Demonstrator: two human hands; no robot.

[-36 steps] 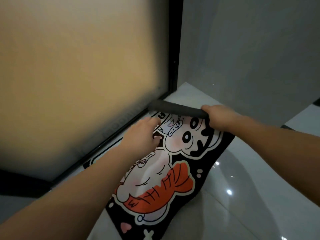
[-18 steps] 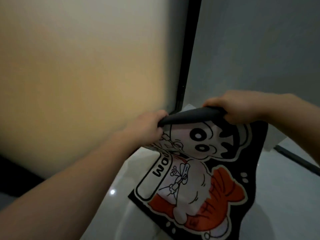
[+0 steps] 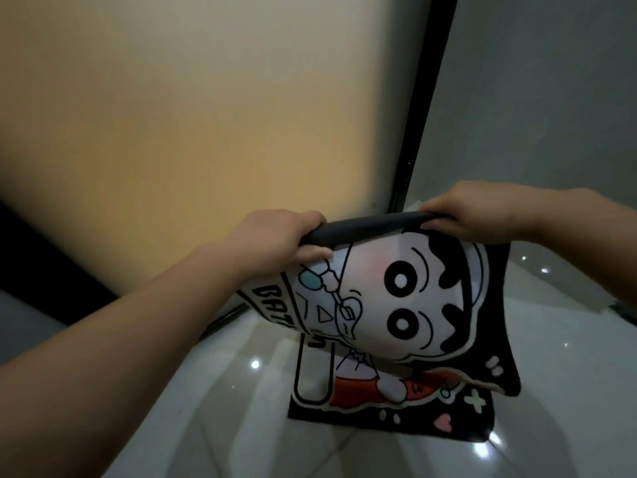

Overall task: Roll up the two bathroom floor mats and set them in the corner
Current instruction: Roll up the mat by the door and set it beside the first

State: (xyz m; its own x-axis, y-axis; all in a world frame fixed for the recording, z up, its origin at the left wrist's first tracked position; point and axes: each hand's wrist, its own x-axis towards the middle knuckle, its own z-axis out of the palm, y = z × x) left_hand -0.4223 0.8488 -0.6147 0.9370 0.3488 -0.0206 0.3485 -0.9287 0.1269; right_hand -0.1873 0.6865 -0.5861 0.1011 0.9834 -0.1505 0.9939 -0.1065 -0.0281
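A black floor mat (image 3: 406, 326) with a cartoon face and an orange figure printed on it hangs in front of me. Its top edge is rolled into a thin dark tube. My left hand (image 3: 279, 239) grips the left end of that tube and my right hand (image 3: 482, 212) grips the right end. The mat's upper part is lifted off the floor and bulges toward me. Its bottom end still rests folded on the white tiles. Only this one mat is in view.
A frosted glass panel (image 3: 172, 115) with a black frame (image 3: 424, 98) stands on the left. A grey wall (image 3: 551, 98) meets it behind the mat, forming a corner. Glossy white floor tiles (image 3: 241, 408) lie below.
Both hands have lifted the mat's rolled top edge higher and toward me. More of the mat hangs in the air, and its lower end has folded on the floor.
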